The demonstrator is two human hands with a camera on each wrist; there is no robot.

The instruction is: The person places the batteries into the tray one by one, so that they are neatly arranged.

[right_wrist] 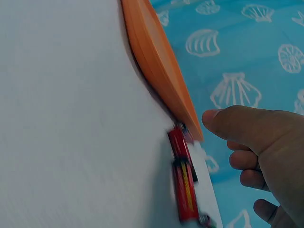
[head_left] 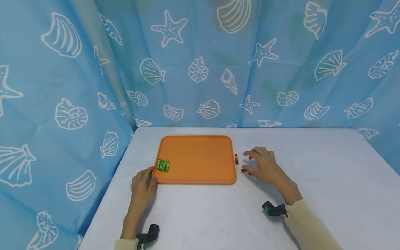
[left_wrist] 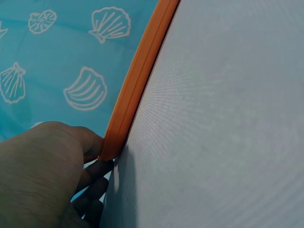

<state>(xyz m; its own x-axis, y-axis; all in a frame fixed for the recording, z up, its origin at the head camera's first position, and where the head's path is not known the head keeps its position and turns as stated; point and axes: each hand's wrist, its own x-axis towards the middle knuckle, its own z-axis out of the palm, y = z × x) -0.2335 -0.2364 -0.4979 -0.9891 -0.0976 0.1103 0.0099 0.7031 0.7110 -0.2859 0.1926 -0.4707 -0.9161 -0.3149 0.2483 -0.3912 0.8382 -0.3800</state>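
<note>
My left hand [head_left: 143,189] is at the near left corner of an orange tray [head_left: 200,159], its thumb and fingers on either side of the corner [left_wrist: 114,145]. Several green batteries [head_left: 163,166] lie side by side on the tray's left part. Beyond the tray's right edge my right hand [head_left: 265,166] hovers with thumb and fingers apart, holding nothing. Beneath and beside it are red batteries [right_wrist: 185,190] on the table; one red-and-black battery [head_left: 236,159] lies right by the tray's edge, and others are partly covered by the hand in the head view.
A white cloth covers the table [head_left: 200,215]. Behind it and on the left hangs a blue curtain [head_left: 193,93] printed with shells and starfish. Black cameras [head_left: 275,209] are strapped to both wrists.
</note>
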